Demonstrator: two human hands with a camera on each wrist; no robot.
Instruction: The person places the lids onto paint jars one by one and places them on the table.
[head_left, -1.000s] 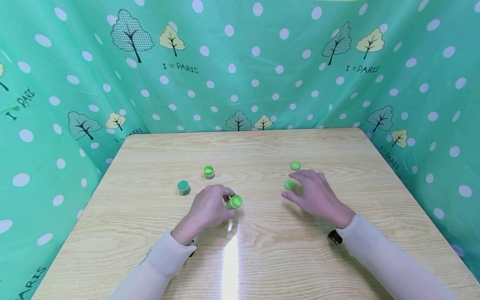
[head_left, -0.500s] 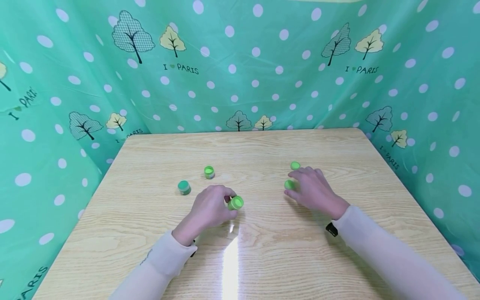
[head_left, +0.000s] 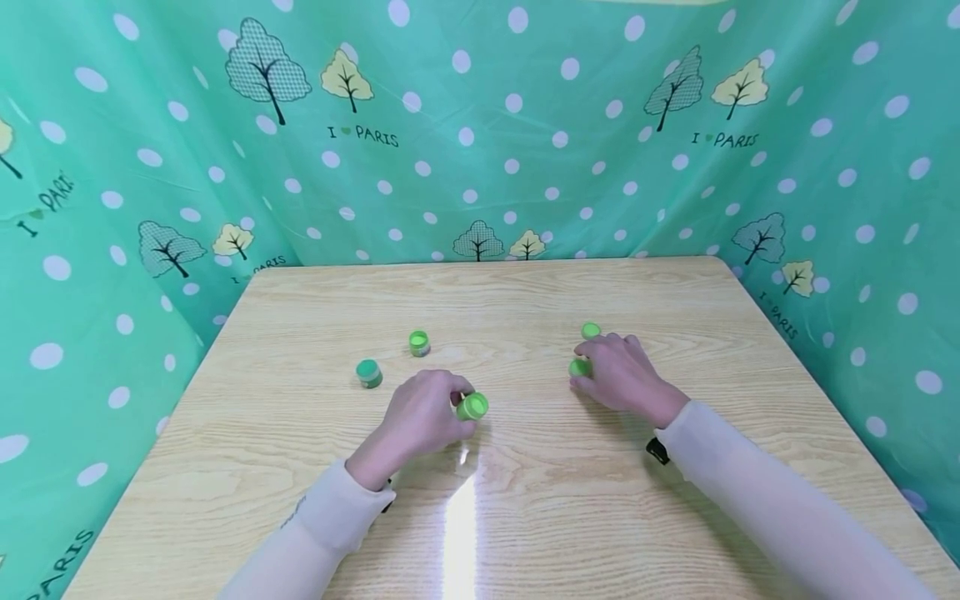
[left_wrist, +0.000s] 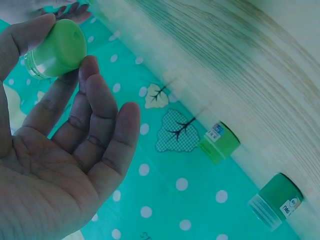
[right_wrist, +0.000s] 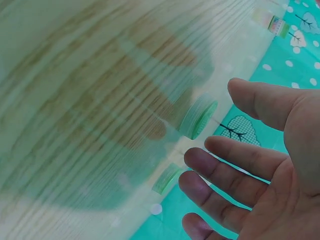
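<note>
My left hand (head_left: 426,412) pinches a small light green jar (head_left: 472,407) between thumb and fingers, its round end tilted towards the head camera; in the left wrist view the jar (left_wrist: 62,49) is above the palm. My right hand (head_left: 624,375) is low over the table around a green lid (head_left: 579,367), thumb and fingers on either side. The right wrist view shows a gap between the fingers and this lid (right_wrist: 200,120). A second green lid (head_left: 591,330) lies just behind it.
At the left of the wooden table (head_left: 300,517) stand a light green jar (head_left: 419,344) and, nearer, a dark green jar (head_left: 368,374). A green dotted cloth (head_left: 510,150) hangs behind and at both sides.
My right hand has moved slightly left, its thumb and fingers closer around the nearer lid. My left hand, still pinching the jar, has hardly moved.
</note>
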